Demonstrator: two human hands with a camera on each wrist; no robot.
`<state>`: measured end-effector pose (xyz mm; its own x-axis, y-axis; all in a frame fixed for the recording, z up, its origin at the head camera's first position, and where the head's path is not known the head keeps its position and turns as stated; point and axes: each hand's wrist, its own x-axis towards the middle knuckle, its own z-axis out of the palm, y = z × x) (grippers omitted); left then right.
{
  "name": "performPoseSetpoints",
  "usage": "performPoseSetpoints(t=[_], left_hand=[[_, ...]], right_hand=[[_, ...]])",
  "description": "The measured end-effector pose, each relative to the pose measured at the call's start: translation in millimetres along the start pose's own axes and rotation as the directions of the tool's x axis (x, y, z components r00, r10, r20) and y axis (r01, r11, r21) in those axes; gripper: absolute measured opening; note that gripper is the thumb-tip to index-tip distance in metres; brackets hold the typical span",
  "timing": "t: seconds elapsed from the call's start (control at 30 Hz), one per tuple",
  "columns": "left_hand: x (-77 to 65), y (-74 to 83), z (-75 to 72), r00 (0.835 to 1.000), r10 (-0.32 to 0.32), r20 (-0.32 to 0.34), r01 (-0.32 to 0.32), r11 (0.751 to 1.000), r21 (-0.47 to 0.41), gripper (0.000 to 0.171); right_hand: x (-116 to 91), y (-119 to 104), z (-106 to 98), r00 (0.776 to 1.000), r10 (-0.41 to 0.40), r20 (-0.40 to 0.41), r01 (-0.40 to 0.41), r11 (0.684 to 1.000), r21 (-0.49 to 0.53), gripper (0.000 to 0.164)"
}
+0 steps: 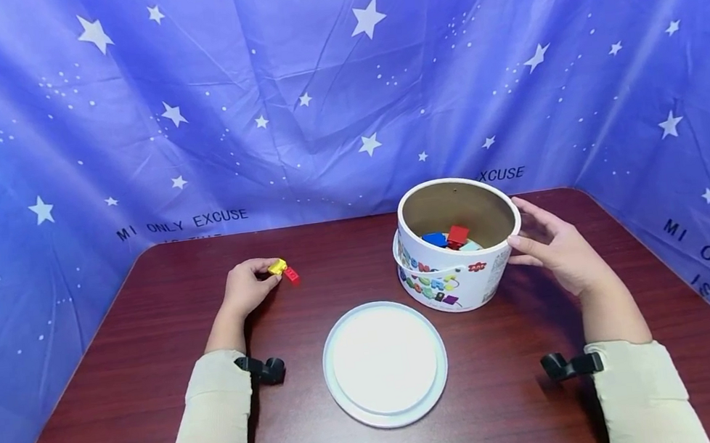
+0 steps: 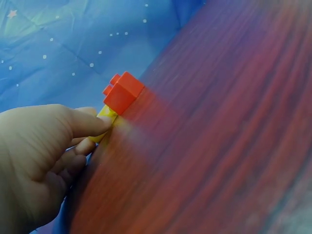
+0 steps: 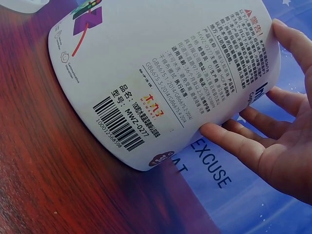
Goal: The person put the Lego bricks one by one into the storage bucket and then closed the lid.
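Between thumb and fingertips my left hand (image 1: 247, 286) pinches a small yellow toy brick (image 1: 278, 267), just above or on the table at the left. A red toy brick (image 2: 124, 92) with studs touches the yellow one's end; whether they are joined I cannot tell. At the right, a white printed bucket (image 1: 448, 287) stands on the table with blue and red blocks (image 1: 458, 234) inside. My right hand (image 1: 562, 252) touches its right side near the rim, fingers spread and mostly straight. The right wrist view shows those fingertips against the labelled wall.
A round white lid (image 1: 384, 361) lies on the dark red wooden table (image 1: 482, 412) in front of the bucket. The bucket's white handle (image 1: 429, 268) hangs down at its front. A blue star-patterned cloth (image 1: 304, 59) rises behind the table and at both sides.
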<state>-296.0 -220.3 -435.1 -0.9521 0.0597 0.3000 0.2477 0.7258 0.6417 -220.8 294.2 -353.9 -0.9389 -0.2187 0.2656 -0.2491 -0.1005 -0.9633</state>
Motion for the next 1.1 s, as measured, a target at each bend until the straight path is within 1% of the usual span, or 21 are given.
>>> performPoseSetpoints(t=[0.1, 0.23, 0.4, 0.57, 0.7, 0.87, 1.0, 1.1], left_hand=[[0.5, 0.9, 2.0, 1.0, 0.006, -0.024, -0.005, 1.0, 0.014, 0.032], [0.6, 2.5, 2.1, 0.999, -0.004, -0.033, 0.005, 1.0, 0.005, 0.032], [-0.1, 5.2, 0.7, 0.998, -0.004, -0.056, 0.001, 0.999, -0.049, 0.031], [-0.7, 11.1, -2.8, 0.996, -0.007, -0.087, -0.004, 0.991, -0.135, 0.032], [-0.1, 19.0, -5.7, 0.995, 0.001, -0.102, -0.023, 0.976, -0.217, 0.032], [-0.5, 32.3, -8.9, 0.996, 0.01, -0.094, -0.037, 0.954, -0.299, 0.032], [-0.5, 43.9, -10.3, 0.994, 0.04, -0.097, -0.073, 0.93, -0.361, 0.032], [0.2, 52.7, -11.1, 0.993, 0.073, -0.097, -0.105, 0.915, -0.39, 0.032]], right_hand=[[0, 0, -1, 1.0, -0.001, -0.001, 0.001, 1.0, -0.006, 0.068], [0, -1, 0, 1.0, -0.001, -0.002, 0.001, 1.0, -0.013, 0.068], [0, -1, 1, 1.0, 0.001, -0.003, -0.001, 1.0, -0.012, 0.069], [0, -2, 1, 1.0, 0.003, -0.001, -0.003, 1.0, -0.019, 0.069], [-1, -2, 0, 1.0, 0.002, -0.002, -0.002, 1.0, -0.022, 0.069], [-1, -1, 0, 1.0, 0.009, -0.006, -0.009, 1.0, -0.024, 0.069], [-1, -1, 0, 1.0, 0.013, -0.011, -0.014, 0.999, -0.034, 0.07], [-1, -1, 0, 1.0, 0.012, -0.012, -0.013, 0.999, -0.037, 0.07]])
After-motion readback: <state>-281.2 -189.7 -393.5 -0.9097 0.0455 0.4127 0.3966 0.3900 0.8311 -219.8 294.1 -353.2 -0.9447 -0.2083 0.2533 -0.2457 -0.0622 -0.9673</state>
